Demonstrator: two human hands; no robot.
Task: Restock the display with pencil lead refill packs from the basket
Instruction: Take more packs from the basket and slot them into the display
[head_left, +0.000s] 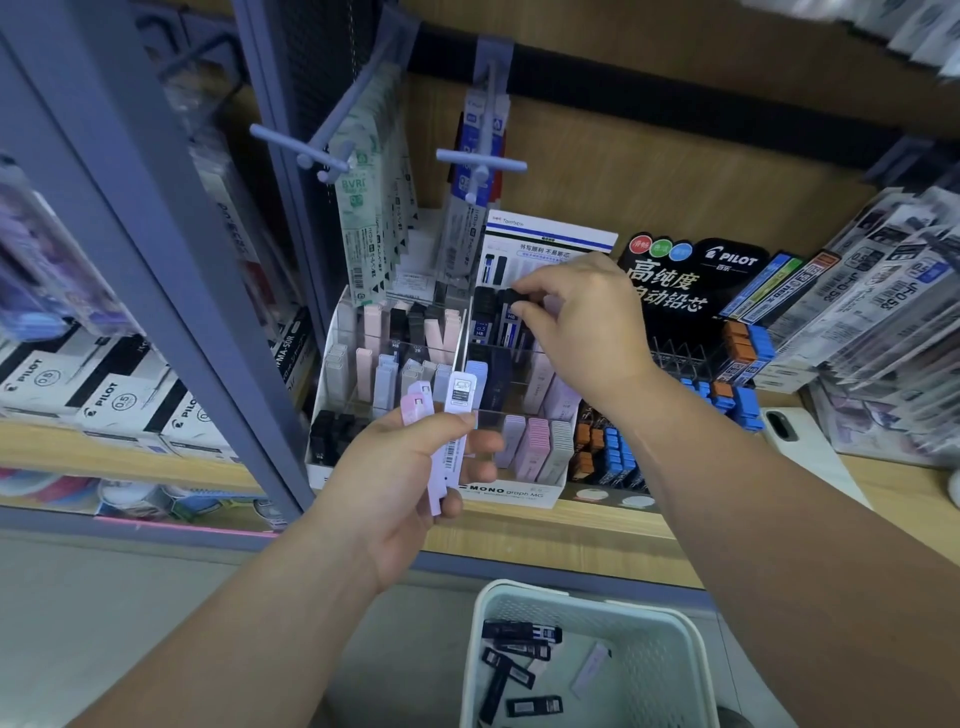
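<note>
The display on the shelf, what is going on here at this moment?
A person is restocking the white display of pencil lead refill packs. The right hand pinches a black pack at the display's back row. The left hand holds a few pastel packs in its grip, in front of the display. Below, the basket holds several black packs and one lilac pack.

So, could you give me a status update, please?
Right hand pinching black pack at display back row. Left hand holds pastel packs. More in basket. Nothing blocking.
</note>
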